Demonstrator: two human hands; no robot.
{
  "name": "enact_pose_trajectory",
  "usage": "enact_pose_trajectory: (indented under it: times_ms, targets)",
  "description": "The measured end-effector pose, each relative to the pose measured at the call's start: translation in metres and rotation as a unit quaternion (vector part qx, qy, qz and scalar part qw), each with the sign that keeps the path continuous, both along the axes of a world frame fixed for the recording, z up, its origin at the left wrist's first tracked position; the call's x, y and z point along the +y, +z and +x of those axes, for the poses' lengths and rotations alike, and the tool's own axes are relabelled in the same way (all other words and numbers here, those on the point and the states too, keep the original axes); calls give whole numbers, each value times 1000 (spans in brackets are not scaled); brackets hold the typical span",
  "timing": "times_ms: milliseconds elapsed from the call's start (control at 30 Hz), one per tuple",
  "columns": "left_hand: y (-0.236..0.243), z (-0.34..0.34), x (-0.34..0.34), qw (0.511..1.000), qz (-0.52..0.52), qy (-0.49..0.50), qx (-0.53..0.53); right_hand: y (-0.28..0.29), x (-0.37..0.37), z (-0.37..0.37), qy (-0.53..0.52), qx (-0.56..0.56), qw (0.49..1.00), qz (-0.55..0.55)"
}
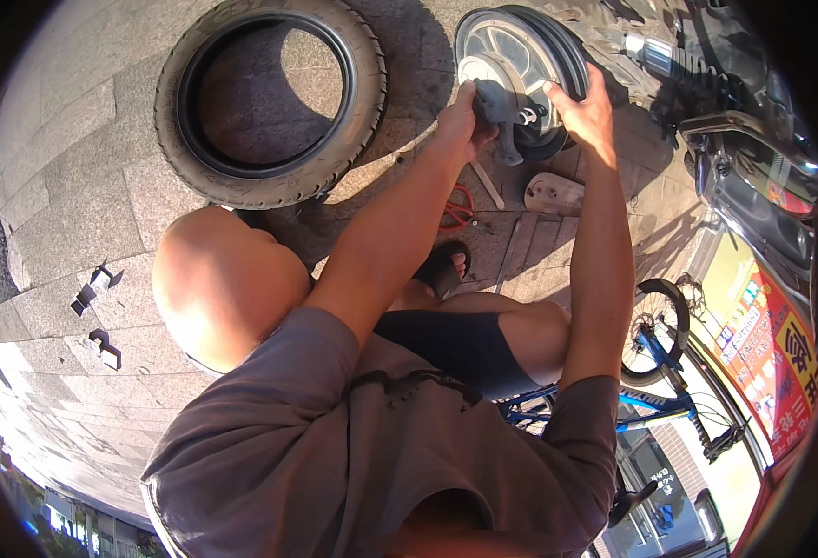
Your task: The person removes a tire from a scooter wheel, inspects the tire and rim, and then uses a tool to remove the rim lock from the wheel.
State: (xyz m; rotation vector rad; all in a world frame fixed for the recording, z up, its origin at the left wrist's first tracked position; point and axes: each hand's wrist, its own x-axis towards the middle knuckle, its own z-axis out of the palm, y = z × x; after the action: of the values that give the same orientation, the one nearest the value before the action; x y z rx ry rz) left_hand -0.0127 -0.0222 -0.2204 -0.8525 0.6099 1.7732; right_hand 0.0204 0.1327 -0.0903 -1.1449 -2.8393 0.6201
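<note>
A bare scooter wheel rim (572, 60) with a spoked hub face stands tilted on the paving at the top, right of centre. My right hand (587, 116) grips its right edge, thumb on the face and fingers behind the rim. My left hand (465, 123) is closed around a grey metal arm-shaped part (504, 126) at the hub, beside a pale round cover (485, 73). Some of its fingers are hidden behind that part. A loose black tyre (169, 107) lies flat to the left of the wheel.
Red-handled pliers (457, 206), a flat metal bar (487, 186) and an oval plate (554, 193) lie below the wheel. Small brackets (104, 348) are scattered at left. A motorbike (753, 186) stands at right, with a blue bicycle (660, 402) and a red-yellow banner (781, 372) lower down.
</note>
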Motion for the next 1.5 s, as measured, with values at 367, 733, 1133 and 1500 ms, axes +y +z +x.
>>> enact_pose_trajectory:
  times_ms: [367,733,1133,1500]
  targets:
    - [-16,0,9,991,40,39,-123,0,-5,1,25,4,1000,11]
    - [-12,-1,-9,994,23,14,-103,-1,-2,-2,24,-2,1000,9]
    - [3,-6,-19,998,12,12,-55,1,-3,-8,21,-13,1000,9]
    - [-20,-11,-10,995,68,25,-64,2,-6,-14,-1,-23,1000,0]
